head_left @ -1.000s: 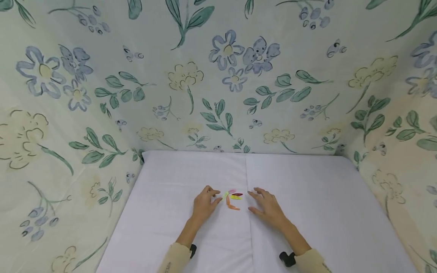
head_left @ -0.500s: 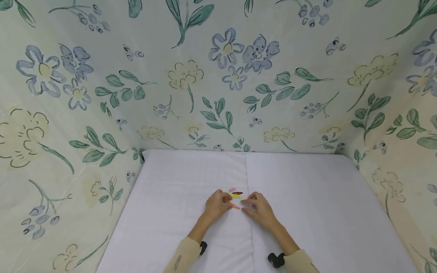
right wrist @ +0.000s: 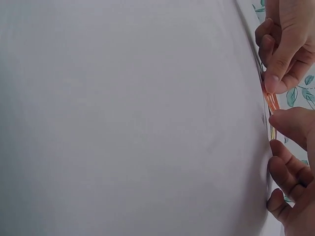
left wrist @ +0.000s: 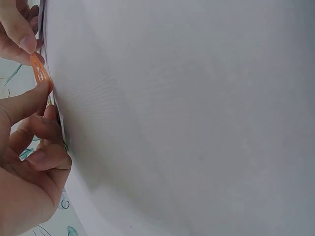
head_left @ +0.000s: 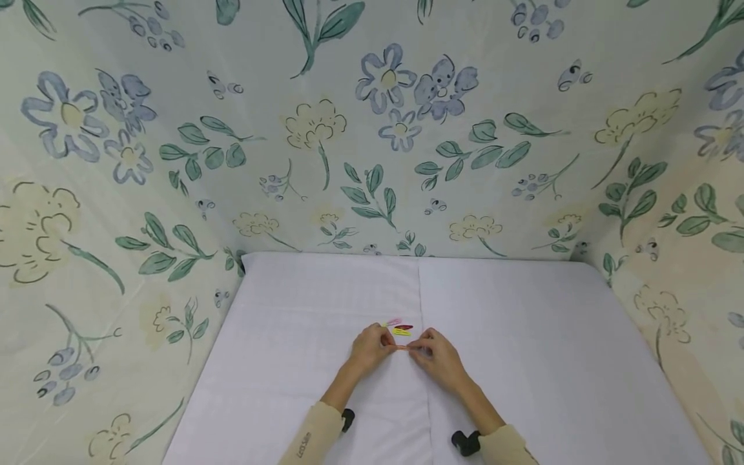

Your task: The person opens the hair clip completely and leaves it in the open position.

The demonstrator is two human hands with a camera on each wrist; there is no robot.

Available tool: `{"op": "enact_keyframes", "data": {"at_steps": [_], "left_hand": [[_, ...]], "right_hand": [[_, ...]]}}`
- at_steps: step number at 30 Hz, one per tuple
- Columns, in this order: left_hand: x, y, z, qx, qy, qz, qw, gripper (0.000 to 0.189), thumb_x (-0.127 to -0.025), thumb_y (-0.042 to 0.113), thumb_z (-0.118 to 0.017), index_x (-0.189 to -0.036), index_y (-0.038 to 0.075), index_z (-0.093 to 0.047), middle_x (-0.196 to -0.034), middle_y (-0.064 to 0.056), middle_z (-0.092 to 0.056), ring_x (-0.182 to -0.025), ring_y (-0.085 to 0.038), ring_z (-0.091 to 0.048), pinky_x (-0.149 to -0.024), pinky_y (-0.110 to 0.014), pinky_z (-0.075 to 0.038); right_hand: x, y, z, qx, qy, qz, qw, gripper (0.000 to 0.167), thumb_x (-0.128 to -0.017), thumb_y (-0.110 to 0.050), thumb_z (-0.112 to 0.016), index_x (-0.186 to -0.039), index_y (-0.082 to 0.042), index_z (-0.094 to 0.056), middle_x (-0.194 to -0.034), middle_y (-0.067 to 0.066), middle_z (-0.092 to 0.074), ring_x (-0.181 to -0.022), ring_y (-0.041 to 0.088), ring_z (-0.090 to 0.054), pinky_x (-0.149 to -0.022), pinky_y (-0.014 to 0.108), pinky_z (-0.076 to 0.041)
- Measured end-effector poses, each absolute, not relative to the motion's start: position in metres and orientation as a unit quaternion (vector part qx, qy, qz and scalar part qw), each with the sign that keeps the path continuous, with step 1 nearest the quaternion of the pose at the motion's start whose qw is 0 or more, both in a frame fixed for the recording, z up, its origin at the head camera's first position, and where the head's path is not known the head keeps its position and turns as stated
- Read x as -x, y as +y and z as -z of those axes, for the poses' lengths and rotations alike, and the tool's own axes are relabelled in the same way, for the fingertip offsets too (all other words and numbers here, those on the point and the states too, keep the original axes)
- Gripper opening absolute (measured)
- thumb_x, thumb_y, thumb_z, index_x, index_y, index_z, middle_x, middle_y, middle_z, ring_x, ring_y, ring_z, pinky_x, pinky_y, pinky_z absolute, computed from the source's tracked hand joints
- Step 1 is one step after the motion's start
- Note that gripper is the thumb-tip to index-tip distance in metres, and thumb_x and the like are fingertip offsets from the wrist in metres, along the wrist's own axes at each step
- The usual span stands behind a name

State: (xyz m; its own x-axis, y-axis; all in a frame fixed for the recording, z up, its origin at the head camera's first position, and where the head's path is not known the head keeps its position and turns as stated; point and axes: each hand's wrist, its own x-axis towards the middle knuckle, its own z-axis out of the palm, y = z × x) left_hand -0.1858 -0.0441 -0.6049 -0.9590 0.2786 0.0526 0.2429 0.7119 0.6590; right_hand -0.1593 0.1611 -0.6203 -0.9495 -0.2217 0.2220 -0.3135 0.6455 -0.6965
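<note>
Between both hands, low over the white cloth, is a thin orange clip (head_left: pixel 402 347) with slot-like gaps along it; its exact kind is hard to tell. My left hand (head_left: pixel 369 349) pinches one end with thumb and forefinger, and my right hand (head_left: pixel 440 361) pinches the other. The left wrist view shows the clip (left wrist: pixel 39 66) stretched between the fingertips, partly covered by them. Just beyond the fingers lie a yellow clip (head_left: pixel 402 332), a dark red one and a pink one (head_left: pixel 394 321). A bit of pale green shows beside my left fingers.
A white cloth (head_left: pixel 302 297) with a seam down its middle covers the table. Floral curtains (head_left: pixel 372 161) hang behind it and along both sides. A black wrist camera (head_left: pixel 466 443) sits by my right cuff, another by my left.
My hands have come together from either side of the clips. The left hand took hold of orange first; now both pinch an orange clip, which lies straighter between them.
</note>
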Motion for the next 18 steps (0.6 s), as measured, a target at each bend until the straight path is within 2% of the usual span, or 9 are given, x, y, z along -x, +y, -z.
{"op": "enact_keyframes", "data": {"at_steps": [4,12,18], "left_hand": [[0.1853,-0.0454,0.6031,-0.14,0.921,-0.362,0.032,0.012,-0.086,0.012,-0.083,-0.08,0.01,-0.073,-0.081,-0.003,-0.064,-0.07,-0.007,-0.052,-0.066,-0.023,-0.041],[0.1864,-0.0479,0.6021,-0.146,0.915,-0.375,0.039,0.011,-0.088,0.011,-0.082,-0.082,0.01,-0.073,-0.081,-0.001,-0.066,-0.069,-0.004,-0.051,-0.065,-0.021,-0.042],[0.1865,-0.0489,0.6022,-0.149,0.916,-0.371,0.035,0.009,-0.088,0.011,-0.082,-0.082,0.012,-0.074,-0.08,-0.001,-0.066,-0.068,-0.003,-0.048,-0.064,-0.02,-0.041]], "right_hand": [[0.1592,0.1599,0.622,-0.15,-0.903,-0.398,0.059,0.013,-0.085,-0.008,-0.085,-0.096,-0.014,-0.082,-0.089,-0.003,-0.061,-0.077,0.006,-0.049,-0.068,0.021,-0.043],[0.1597,0.1572,0.6271,-0.178,-0.891,-0.399,0.121,0.009,-0.084,-0.008,-0.085,-0.091,-0.012,-0.082,-0.082,-0.004,-0.06,-0.072,0.005,-0.047,-0.063,0.02,-0.041],[0.1601,0.1575,0.6251,-0.173,-0.884,-0.411,0.137,0.009,-0.084,-0.006,-0.084,-0.09,-0.012,-0.081,-0.082,-0.003,-0.063,-0.071,0.001,-0.047,-0.062,0.019,-0.042]]}}
